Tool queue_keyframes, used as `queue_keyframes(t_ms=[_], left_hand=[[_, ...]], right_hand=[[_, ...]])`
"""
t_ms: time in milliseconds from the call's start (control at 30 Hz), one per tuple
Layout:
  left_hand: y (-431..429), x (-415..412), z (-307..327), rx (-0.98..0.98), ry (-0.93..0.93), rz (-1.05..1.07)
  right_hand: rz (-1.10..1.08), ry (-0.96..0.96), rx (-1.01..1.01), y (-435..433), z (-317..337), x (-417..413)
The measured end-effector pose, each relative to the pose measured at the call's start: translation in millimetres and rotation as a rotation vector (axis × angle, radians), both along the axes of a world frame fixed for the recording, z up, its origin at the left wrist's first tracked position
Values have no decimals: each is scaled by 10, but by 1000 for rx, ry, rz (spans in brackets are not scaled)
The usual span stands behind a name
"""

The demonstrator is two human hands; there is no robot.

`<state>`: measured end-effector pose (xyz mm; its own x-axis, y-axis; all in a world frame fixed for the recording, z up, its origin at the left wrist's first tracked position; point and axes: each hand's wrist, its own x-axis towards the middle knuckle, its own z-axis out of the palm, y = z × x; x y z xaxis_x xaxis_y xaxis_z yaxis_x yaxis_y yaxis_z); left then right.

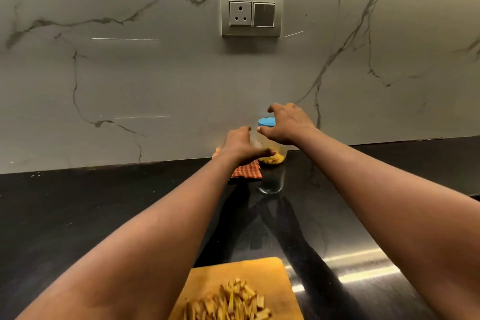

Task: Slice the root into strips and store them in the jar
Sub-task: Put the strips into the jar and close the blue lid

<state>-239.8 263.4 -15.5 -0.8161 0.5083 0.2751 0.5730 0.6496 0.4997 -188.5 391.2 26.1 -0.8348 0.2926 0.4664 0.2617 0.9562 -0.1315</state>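
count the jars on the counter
1. The jar stands at the back of the counter, next to the checked cloth, left hand on its side, right hand over its blue lid.

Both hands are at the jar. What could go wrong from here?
The jar sits far back, at full stretch; the left hand holding its side could slip and tip it. The right hand arches over the blue lid with no clear grip; it may fumble. Forearms pass above the strips on the cutting board and might scatter them.
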Motion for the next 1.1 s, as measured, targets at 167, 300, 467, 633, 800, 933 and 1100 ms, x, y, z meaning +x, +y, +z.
queue_keyframes(t_ms=[167, 300, 467, 633, 800, 933, 1100], left_hand=[[188, -92, -81, 112, -87, -23], [252, -166, -162, 143, -131, -47], [171, -133, -114, 223, -120, -68], [-192, 189, 23, 314, -65, -73], [-974, 708, 76, 376, -51, -48], [-1569, 978, -133, 364, -92, -65], [-1944, 985, -171, 325, -152, -147]], right_hand=[[18, -16, -122, 117, -137, -235], [8, 41, -153, 146, -205, -312], [14, 114, -145, 69, -164, -168], [58, 230, -181, -305, 20, 249], [169, 215, -229, -1027, 74, 716], [249, 128, -234, -1492, -33, 932], [317, 95, -170, -1748, -96, 1065]])
